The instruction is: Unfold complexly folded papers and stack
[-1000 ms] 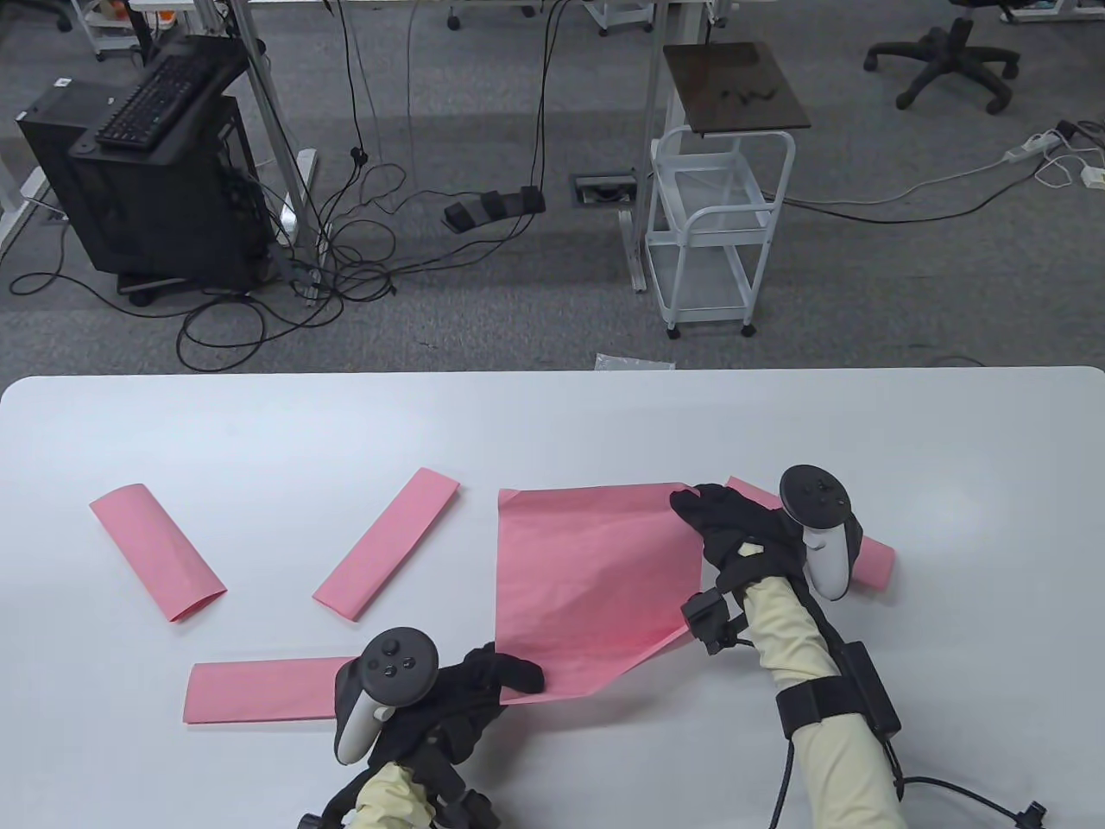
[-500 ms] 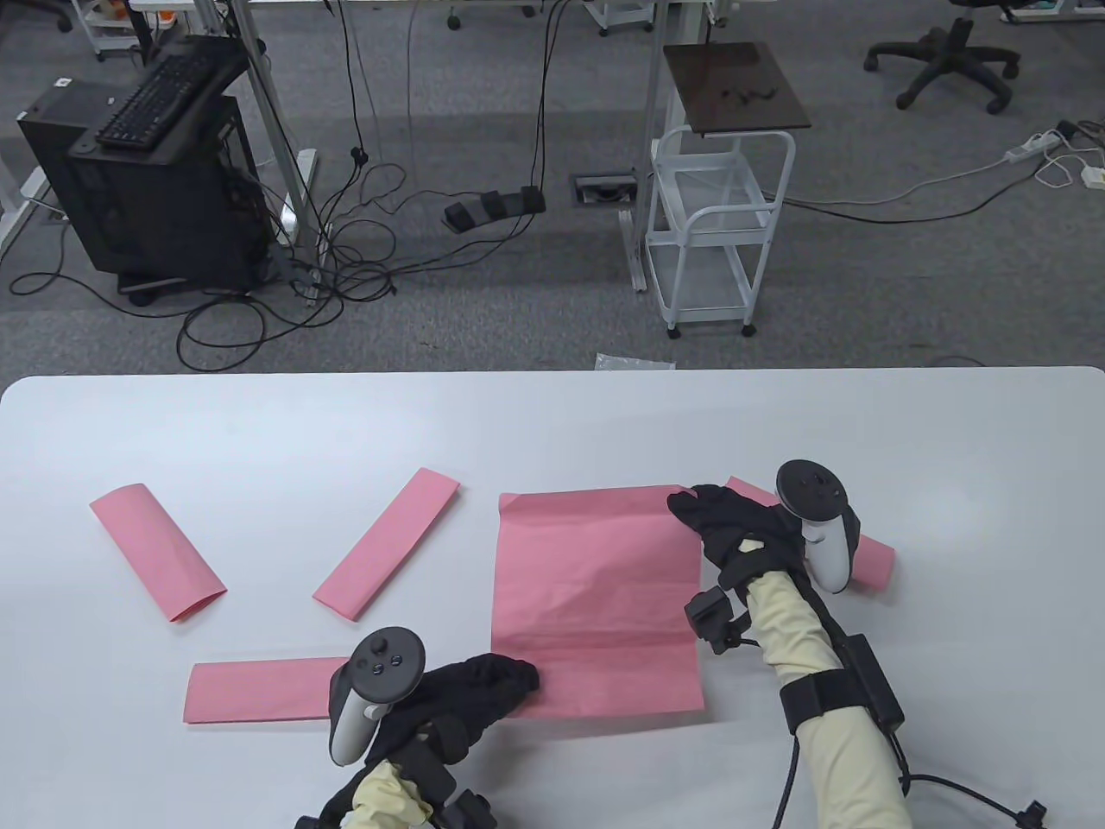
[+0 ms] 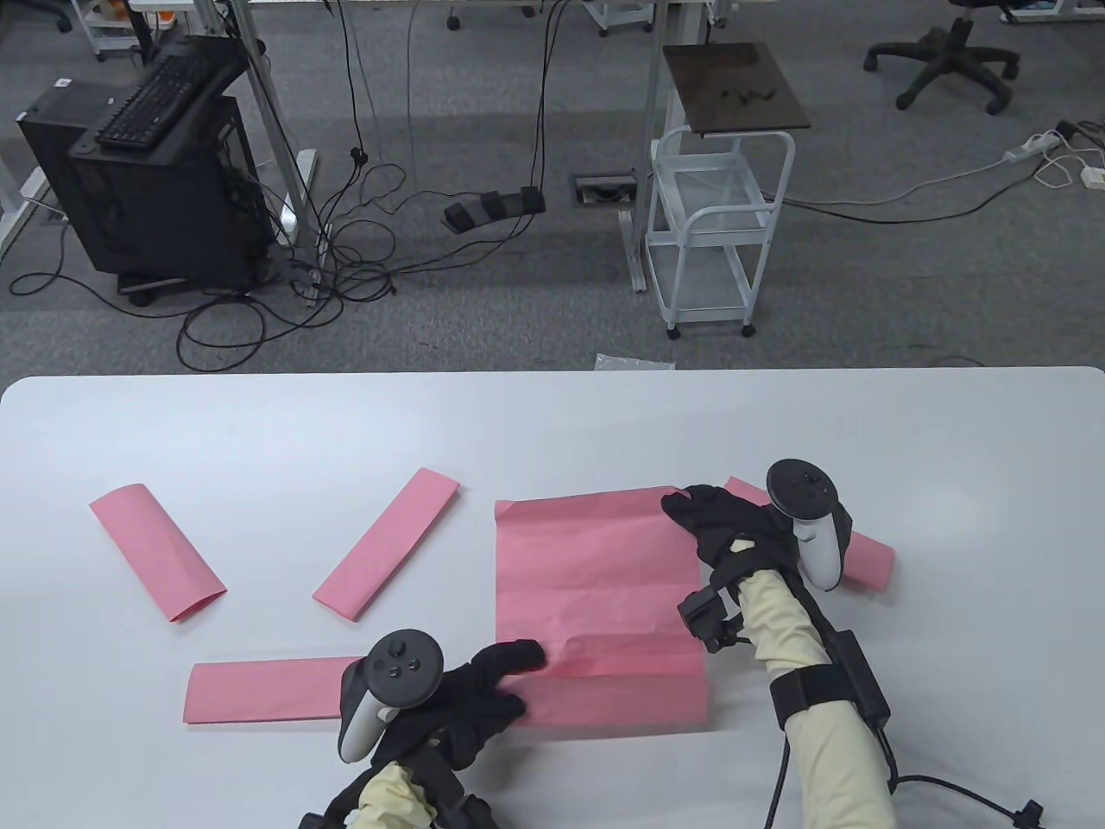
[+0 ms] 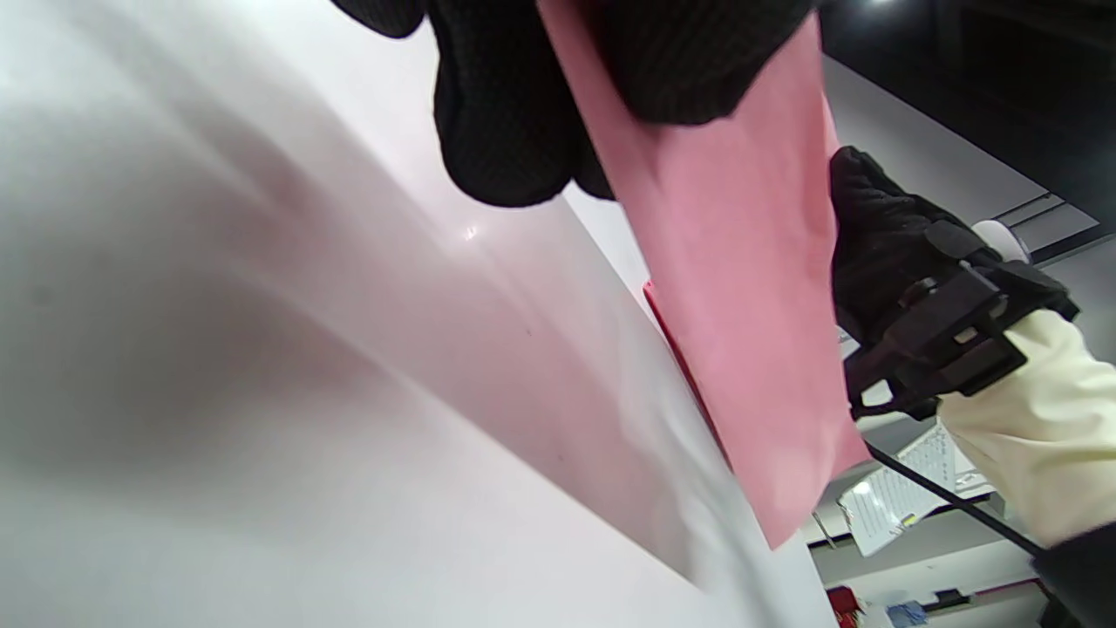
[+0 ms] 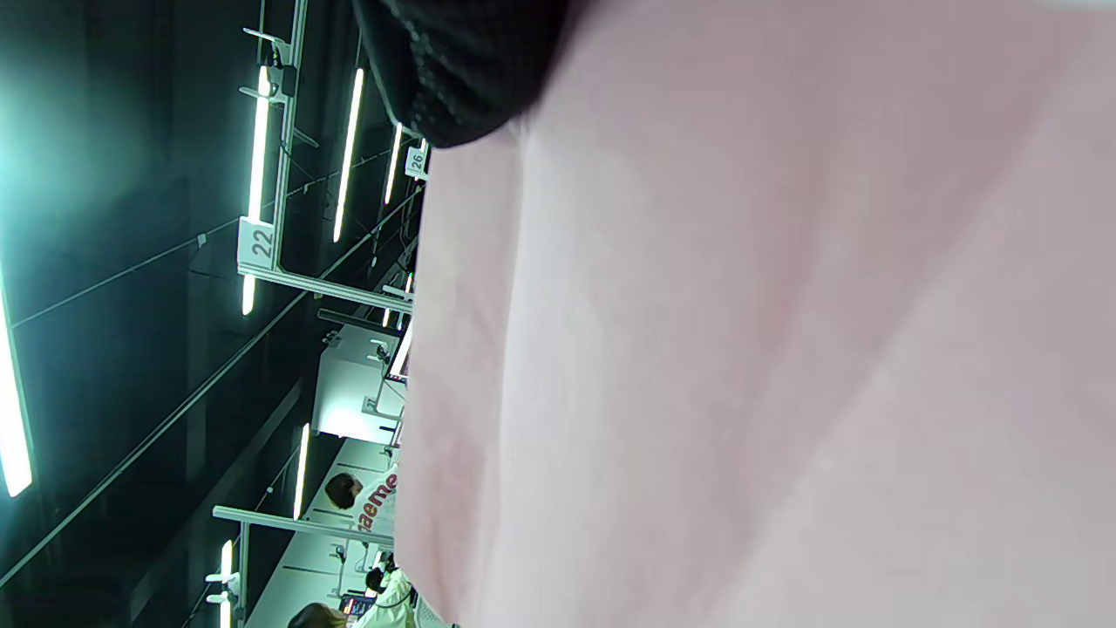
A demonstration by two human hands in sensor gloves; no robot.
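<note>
A large pink sheet [image 3: 596, 596], creased but opened out, lies in the middle of the white table [image 3: 552, 423]. My left hand [image 3: 525, 678] holds its near left corner; in the left wrist view the sheet [image 4: 750, 305] passes between the gloved fingers [image 4: 506, 131]. My right hand [image 3: 682, 505] grips the sheet's far right corner and also shows in the left wrist view [image 4: 881, 235]. The sheet [image 5: 785, 349] fills the right wrist view below a fingertip [image 5: 462, 70].
Folded pink strips lie on the table: one at far left [image 3: 155, 553], one left of centre [image 3: 386, 544], one near the front left beside my left hand [image 3: 263, 691], and one partly under my right wrist [image 3: 863, 561].
The sheet's lifted, diagonally folded near edge has opened and come down, so the sheet now lies as a flat rectangle. My left hand's fingers have spread over its corner. The right hand barely moved.
</note>
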